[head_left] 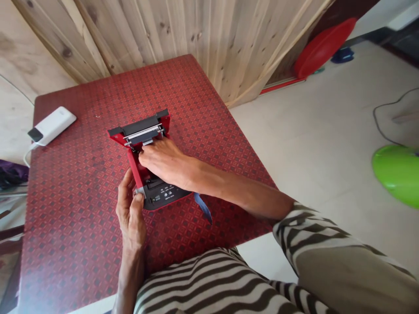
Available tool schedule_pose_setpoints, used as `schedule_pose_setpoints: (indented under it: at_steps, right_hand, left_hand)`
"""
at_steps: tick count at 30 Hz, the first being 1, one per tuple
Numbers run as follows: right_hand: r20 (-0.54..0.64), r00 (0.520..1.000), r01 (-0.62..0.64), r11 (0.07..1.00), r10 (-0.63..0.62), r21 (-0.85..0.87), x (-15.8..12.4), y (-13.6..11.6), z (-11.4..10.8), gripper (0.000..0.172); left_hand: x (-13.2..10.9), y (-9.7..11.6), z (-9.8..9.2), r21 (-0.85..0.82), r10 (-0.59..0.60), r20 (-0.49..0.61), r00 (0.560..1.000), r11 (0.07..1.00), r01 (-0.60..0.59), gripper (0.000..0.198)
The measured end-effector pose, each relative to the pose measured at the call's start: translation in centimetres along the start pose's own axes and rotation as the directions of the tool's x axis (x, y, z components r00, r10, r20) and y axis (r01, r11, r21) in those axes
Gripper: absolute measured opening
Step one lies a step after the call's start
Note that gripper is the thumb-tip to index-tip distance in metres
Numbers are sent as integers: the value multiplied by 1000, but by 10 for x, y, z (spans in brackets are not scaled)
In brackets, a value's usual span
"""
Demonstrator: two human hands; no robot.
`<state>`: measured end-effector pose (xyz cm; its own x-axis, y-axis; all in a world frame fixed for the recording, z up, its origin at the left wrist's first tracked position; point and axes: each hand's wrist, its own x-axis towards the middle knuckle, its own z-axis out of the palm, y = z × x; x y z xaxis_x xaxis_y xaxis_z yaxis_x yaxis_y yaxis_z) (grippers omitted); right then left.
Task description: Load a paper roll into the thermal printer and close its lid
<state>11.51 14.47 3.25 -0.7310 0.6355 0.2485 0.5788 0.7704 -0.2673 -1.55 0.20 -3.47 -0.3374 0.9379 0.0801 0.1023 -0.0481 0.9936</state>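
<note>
A small red-and-black machine [166, 198] lies on the table with its hinged lid [140, 126] raised at the back. Metal rods and a roller-like part show under the lid. My left hand [131, 205] grips the machine's front left corner, thumb on top and fingers along the side. Curled fingers of my right hand [160, 157] reach into the opening below the lid. Their tips are hidden, so whatever they hold cannot be made out. Small white markings cover the black front panel. A blue strap [203, 208] hangs from the right side of the machine.
The red patterned table [81, 183] stands against a wooden plank wall [183, 30]. At its left lies a white power bank [57, 124] with a cable. To the right, a red round object [322, 50] leans near the wall, and a bright green object [397, 174] stands on the floor.
</note>
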Motion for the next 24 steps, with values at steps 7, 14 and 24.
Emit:
schedule_pose_setpoints:
  at_steps: [7, 14, 24]
  right_hand:
    - [156, 988, 20, 998, -9, -65, -13, 2, -19, 17]
    - [-130, 990, 72, 977, -47, 202, -59, 12, -67, 15]
    - [-291, 804, -318, 789, 518, 526, -89, 94, 10, 20]
  left_hand:
    - [0, -3, 2, -6, -9, 12, 1000, 1000, 9, 57]
    - [-1, 5, 2, 6, -24, -8, 1000, 1000, 24, 53]
    - [1, 9, 10, -51, -9, -53, 999, 999, 6, 50]
